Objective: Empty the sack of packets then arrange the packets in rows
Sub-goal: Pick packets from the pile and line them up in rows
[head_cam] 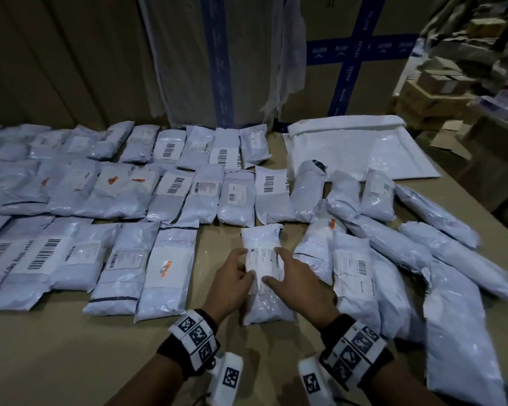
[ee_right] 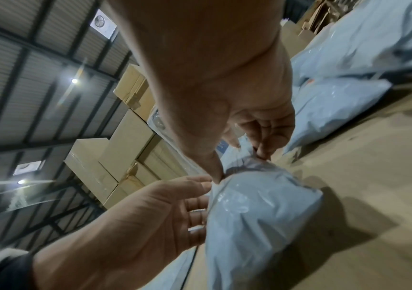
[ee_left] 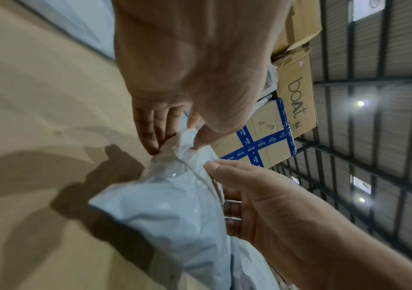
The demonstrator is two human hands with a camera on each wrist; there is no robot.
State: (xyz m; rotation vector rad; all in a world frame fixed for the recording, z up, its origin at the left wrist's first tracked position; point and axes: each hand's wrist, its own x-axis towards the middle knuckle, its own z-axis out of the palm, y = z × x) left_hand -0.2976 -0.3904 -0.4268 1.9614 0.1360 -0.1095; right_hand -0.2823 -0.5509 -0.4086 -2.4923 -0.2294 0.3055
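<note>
Plastic packet (head_cam: 266,268): label head-view only

Warehouse, stacked cardboard cartons (head_cam: 364,54) with blue tape, corrugated metal roof (ee_left: 386,58), rows of courier packets (head_cam: 170,194)

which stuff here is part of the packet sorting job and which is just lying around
Part of the job:
held packet, left hand, right hand
rows of packets
unsorted pile
flat white sack

Lying about:
taped cartons
small boxes

Glossy plastic packets (head_cam: 266,268) on matt cardboard surface (head_cam: 71,361).
</note>
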